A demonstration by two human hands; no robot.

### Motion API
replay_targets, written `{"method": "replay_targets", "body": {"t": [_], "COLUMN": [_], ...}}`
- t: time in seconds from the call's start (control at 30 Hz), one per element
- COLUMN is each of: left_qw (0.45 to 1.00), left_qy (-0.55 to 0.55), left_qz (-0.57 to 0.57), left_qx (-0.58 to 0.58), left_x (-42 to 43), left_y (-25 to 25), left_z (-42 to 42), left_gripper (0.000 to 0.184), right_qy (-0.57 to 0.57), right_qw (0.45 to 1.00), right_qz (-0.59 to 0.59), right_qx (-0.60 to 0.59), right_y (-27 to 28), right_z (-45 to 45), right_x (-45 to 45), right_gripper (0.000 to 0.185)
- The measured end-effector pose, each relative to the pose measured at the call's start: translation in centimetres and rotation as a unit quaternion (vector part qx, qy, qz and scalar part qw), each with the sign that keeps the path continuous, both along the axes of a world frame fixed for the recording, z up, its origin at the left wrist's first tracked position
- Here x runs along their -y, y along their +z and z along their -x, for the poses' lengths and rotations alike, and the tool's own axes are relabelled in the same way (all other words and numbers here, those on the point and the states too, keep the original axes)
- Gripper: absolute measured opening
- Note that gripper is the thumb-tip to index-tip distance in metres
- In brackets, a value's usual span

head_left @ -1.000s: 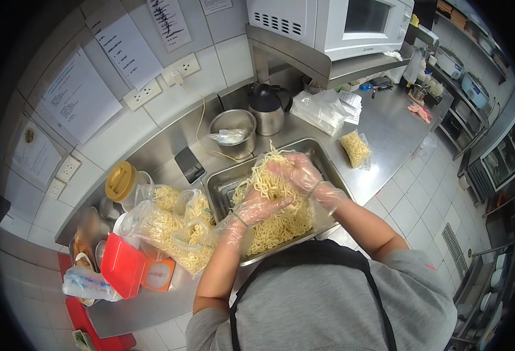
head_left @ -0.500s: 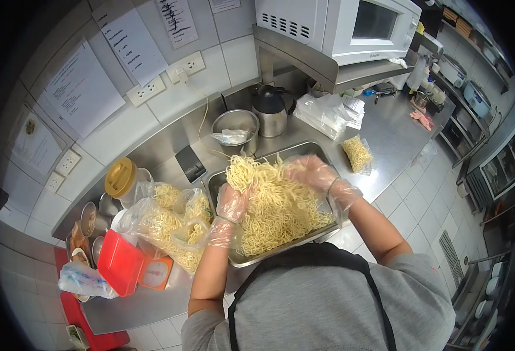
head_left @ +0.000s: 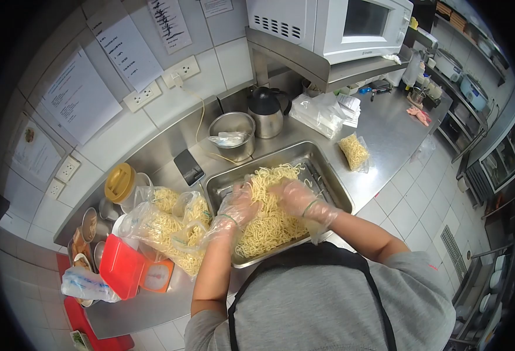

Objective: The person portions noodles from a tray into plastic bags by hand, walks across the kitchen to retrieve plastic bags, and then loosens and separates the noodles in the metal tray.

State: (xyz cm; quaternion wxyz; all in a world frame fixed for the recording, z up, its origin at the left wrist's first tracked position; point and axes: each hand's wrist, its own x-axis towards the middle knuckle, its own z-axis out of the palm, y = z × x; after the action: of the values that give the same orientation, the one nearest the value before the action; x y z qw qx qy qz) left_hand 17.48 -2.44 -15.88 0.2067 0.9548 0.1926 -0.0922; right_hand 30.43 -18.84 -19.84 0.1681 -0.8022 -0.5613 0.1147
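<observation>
Yellow noodles (head_left: 272, 231) lie heaped in a rectangular steel tray (head_left: 340, 196). My left hand (head_left: 239, 206), in a clear plastic glove, presses into the left side of the heap, its fingers curled round noodles. From the right, my gloved right hand (head_left: 294, 199) grips into the same heap, fingertips buried among the strands. Loose strands trail onto the tray's bare far right part. Left of the tray, clear bags of noodles (head_left: 167, 228) rest on the steel counter.
A phone (head_left: 188, 167), a steel bowl (head_left: 232, 131) and a thermos jug (head_left: 265, 114) stand behind the tray. One small noodle bag (head_left: 354, 152) lies to the right. At left are a gold-lidded jar (head_left: 121, 182) and a red container (head_left: 121, 266). A microwave (head_left: 360, 29) sits above.
Both hands have come down into the tray with the noodles they had lifted. My right hand has moved left and inward, and the heap has shifted off the tray's far right part.
</observation>
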Motion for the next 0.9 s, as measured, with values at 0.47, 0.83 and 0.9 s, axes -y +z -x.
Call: {"method": "replay_targets", "body": {"t": [0.47, 0.83, 0.9], "left_qw": [0.891, 0.868, 0.879], "left_qy": [0.016, 0.117, 0.107], "left_qz": [0.28, 0.245, 0.248], "left_qx": [0.357, 0.416, 0.394], "left_x": [2.1, 2.8, 2.5], "left_y": [-2.9, -1.3, -2.5], "left_z": [-2.6, -2.4, -2.9], "left_gripper": [0.049, 0.04, 0.037], "right_qy": [-0.038, 0.02, -0.018], "right_qw": [0.849, 0.971, 0.97], "right_qz": [-0.282, -0.225, -0.22], "right_qx": [-0.445, -0.079, -0.106], "right_y": [3.4, 5.9, 5.6], "right_z": [-2.2, -0.3, 1.0], "right_x": [0.3, 0.8, 0.0], "right_gripper": [0.042, 0.053, 0.053]}}
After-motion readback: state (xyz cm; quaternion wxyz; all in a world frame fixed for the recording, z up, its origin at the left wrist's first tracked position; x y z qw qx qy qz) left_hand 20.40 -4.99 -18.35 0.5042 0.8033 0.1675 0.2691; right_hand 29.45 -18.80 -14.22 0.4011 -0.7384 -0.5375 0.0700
